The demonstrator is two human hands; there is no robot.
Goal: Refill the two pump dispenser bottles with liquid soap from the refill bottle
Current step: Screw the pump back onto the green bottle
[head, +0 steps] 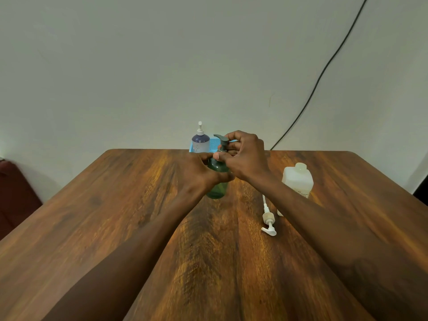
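A green pump bottle (217, 188) stands upright on the wooden table (115, 216), its grey pump head (221, 140) on top. My left hand (196, 172) grips the bottle's body. My right hand (245, 156) curls its fingers round the pump collar at the neck. A white translucent refill bottle (297, 179) stands to the right, partly behind my right forearm. A loose white pump (268, 222) with its tube lies flat on the table in front of it. A purple pump bottle (200, 142) with a white pump stands at the far edge.
A light blue perforated basket (214, 143) sits at the table's far edge, holding the purple bottle. A black cable (324, 70) runs down the wall behind. A dark red seat (14, 193) is at the left beside the table.
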